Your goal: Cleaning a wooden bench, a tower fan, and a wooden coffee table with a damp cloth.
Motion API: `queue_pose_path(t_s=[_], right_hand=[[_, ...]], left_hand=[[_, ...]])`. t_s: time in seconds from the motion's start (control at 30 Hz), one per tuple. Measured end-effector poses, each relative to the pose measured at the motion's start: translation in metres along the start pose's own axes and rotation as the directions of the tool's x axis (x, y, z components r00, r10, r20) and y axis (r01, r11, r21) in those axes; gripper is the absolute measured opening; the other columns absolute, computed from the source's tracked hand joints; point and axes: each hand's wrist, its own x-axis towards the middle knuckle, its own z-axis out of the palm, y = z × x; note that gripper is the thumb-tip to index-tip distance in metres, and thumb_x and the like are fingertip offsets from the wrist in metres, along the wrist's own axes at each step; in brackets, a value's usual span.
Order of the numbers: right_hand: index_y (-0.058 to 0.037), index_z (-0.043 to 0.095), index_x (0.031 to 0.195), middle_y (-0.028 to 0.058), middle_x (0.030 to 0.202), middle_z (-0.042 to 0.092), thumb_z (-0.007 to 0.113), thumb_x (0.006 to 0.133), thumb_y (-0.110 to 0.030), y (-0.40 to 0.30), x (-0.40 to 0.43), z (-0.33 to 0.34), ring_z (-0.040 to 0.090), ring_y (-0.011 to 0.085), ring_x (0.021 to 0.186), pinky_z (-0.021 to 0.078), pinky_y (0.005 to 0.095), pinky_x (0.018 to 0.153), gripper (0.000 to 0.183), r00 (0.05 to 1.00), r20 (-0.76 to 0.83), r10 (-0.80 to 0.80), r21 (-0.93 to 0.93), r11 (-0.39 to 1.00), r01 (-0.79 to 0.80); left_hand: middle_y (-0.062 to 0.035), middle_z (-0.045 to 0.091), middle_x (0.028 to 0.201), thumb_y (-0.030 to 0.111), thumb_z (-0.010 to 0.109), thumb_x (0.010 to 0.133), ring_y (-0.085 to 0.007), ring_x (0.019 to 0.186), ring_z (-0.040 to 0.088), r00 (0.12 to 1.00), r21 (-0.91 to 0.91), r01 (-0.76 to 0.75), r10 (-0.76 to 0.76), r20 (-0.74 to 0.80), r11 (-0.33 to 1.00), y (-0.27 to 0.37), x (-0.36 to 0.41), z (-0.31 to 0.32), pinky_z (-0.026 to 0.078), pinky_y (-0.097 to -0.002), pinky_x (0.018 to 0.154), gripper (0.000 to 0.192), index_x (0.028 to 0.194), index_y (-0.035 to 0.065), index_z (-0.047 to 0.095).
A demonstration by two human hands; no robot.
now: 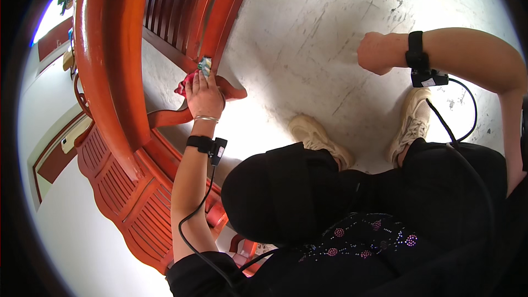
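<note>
My left hand [205, 98] lies over a bunched red cloth [187, 83] on the curved wooden arm [233, 89] of a reddish-brown piece of furniture. Most of the cloth is hidden beneath the palm and fingers. Just past the fingertips is a small crumpled bit of blue, green and white material [205, 65]; whether it belongs to the cloth I cannot tell. My right hand [380, 53] is held in a fist above the floor, away from the furniture, and nothing shows in it.
A slatted wooden seat [185, 16] and a thick curved red rail [109, 62] stand at the left. Below them is a slatted backrest [136, 202]. My shoes [317, 136] are on the grey, marked floor [305, 37]. Black cables [474, 111] run from both wrist devices.
</note>
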Motion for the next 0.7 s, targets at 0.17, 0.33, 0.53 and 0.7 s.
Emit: queue_pose_path(t_s=[0.17, 0.33, 0.53, 0.7], right_hand=[[-0.0069, 0.071, 0.074, 0.0081, 0.076, 0.068, 0.060, 0.072, -0.009, -0.004, -0.004, -0.008, 0.066, 0.0276, 0.075, 0.0482, 0.0380, 0.064, 0.010, 1.000, -0.019, 0.005, -0.001, 1.000, -0.005], [-0.0006, 0.070, 0.074, 0.0156, 0.075, 0.066, 0.059, 0.063, -0.001, -0.004, -0.005, -0.015, 0.064, 0.0337, 0.072, 0.0475, 0.0404, 0.059, 0.015, 0.993, -0.108, -0.047, 0.066, 0.996, 0.054], [-0.0006, 0.070, 0.076, 0.0165, 0.077, 0.066, 0.060, 0.064, -0.002, -0.002, -0.005, -0.010, 0.065, 0.0342, 0.073, 0.0487, 0.0418, 0.060, 0.015, 0.994, -0.102, -0.050, 0.064, 0.996, 0.057], [-0.0058, 0.069, 0.078, 0.0108, 0.079, 0.067, 0.058, 0.077, -0.012, -0.006, -0.007, -0.014, 0.065, 0.0292, 0.080, 0.0487, 0.0400, 0.069, 0.012, 1.000, 0.008, 0.029, 0.050, 0.998, -0.030]], left_hand=[[-0.0205, 0.050, 0.138, 0.024, 0.056, 0.086, -0.0313, 0.131, 0.045, 0.986, 0.057, -0.140, 0.144, -0.082, 0.989, 0.001, -0.008, -0.002, 0.025, -0.0498, 0.112, 0.048, 0.129, 0.0035, 0.056], [-0.0236, 0.047, 0.140, 0.021, 0.049, 0.089, -0.0338, 0.134, 0.040, 0.991, 0.059, -0.136, 0.136, 0.004, 0.989, 0.006, -0.009, -0.006, 0.014, -0.0501, 0.116, 0.045, 0.128, 0.0001, 0.056], [-0.0199, 0.055, 0.132, 0.019, 0.048, 0.089, -0.0300, 0.129, 0.047, 0.968, 0.079, -0.246, 0.249, -0.041, 0.966, 0.018, -0.030, 0.012, 0.021, -0.0493, 0.114, 0.039, 0.122, 0.0030, 0.061], [-0.0168, 0.059, 0.126, 0.015, 0.053, 0.084, -0.0266, 0.129, 0.047, 0.989, -0.255, -0.144, 0.145, -0.015, 0.956, 0.052, -0.050, 0.024, 0.021, -0.0467, 0.115, 0.041, 0.123, 0.0057, 0.061]])
